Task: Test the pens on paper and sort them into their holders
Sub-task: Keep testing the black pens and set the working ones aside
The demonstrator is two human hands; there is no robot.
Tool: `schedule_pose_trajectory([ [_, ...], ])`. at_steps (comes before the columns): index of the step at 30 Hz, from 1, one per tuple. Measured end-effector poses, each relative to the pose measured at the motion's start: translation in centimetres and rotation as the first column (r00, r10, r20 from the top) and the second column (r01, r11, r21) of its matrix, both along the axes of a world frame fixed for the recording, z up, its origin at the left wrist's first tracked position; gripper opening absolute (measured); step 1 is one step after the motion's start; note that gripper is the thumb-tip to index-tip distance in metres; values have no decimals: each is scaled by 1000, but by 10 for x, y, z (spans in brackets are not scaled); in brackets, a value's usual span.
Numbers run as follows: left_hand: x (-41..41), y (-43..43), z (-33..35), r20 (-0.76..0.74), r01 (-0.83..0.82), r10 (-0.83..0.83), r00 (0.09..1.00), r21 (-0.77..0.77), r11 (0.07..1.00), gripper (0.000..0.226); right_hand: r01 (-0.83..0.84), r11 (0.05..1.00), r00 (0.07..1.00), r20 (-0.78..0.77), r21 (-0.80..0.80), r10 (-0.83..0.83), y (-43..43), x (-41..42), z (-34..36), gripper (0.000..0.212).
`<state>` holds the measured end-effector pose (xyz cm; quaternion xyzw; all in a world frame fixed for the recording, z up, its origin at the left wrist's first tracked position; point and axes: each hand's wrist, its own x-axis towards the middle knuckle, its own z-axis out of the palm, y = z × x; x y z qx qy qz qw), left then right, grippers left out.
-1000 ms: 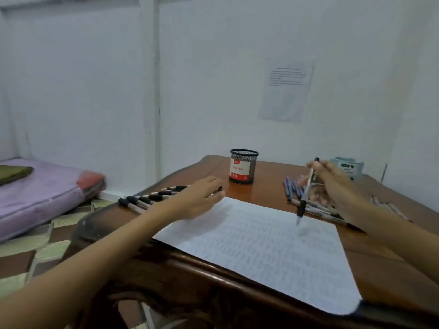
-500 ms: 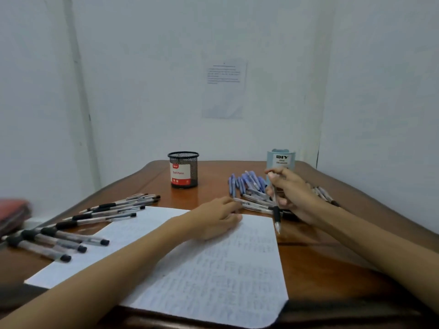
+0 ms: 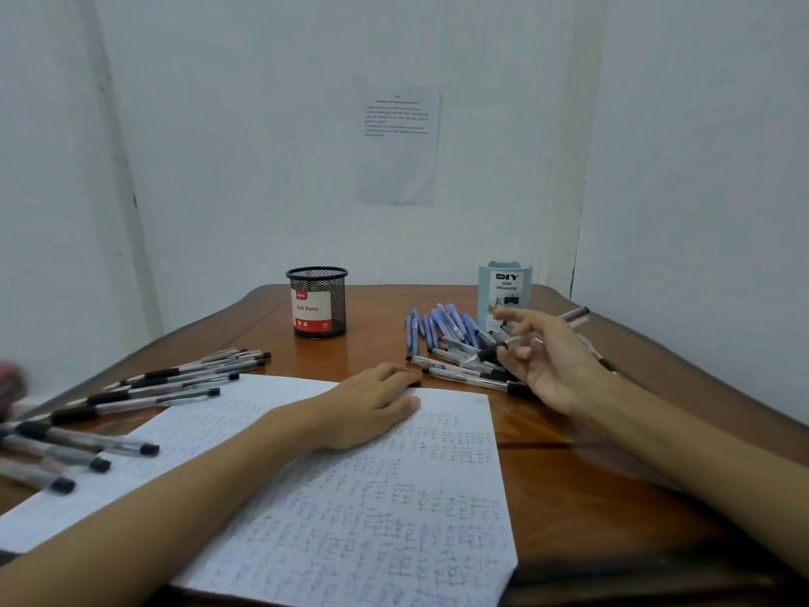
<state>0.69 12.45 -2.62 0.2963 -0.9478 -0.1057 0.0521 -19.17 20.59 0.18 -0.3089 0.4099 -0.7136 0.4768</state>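
Note:
A white sheet of paper (image 3: 332, 510) covered in scribbles lies on the wooden table (image 3: 582, 484). My left hand (image 3: 372, 405) rests flat on its upper part. My right hand (image 3: 547, 365) holds a clear pen with a black grip (image 3: 573, 318) between its fingers, raised above a pile of clear pens (image 3: 464, 374) and blue pens (image 3: 442, 326). Several black-grip pens (image 3: 166, 387) lie spread at the left. A black mesh holder (image 3: 317, 302) labelled Ball Pens stands at the back. A pale blue desk organizer (image 3: 505, 284) stands behind my right hand.
White walls close in behind and on the right, with a printed sheet (image 3: 397, 138) taped to the back wall. The table's curved edges run along the left and right. A red blurred object (image 3: 11, 383) shows at the far left.
The view has swung right and settled on the table. My right hand turned the pen from pointing tip-down at the paper to lying nearly level above the pen pile. My left hand stays on the paper.

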Motion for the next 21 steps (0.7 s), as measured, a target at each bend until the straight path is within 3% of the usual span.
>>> schedule_pose_trajectory([
  [7, 0, 2, 0, 10, -3, 3, 1000, -21, 1000, 51, -228, 965, 919, -299, 129, 257, 6, 18, -6, 41],
  [10, 1, 3, 1, 13, -3, 3, 1000, -25, 1000, 50, -100, 989, 869, -476, 105, 138, 5, 24, -12, 24],
  [14, 0, 4, 1, 25, -9, 10, 1000, -26, 1000, 51, -47, 996, 741, -666, 73, 84, 1, 24, -19, 30],
  [17, 0, 5, 2, 27, -9, 10, 1000, -35, 999, 51, -97, 993, 692, -713, 61, 111, 2, 27, -19, 33],
  [21, -1, 4, 1, 30, -14, 15, 999, -37, 999, 50, -41, 999, 626, -779, 16, 38, -1, 25, -21, 39],
])
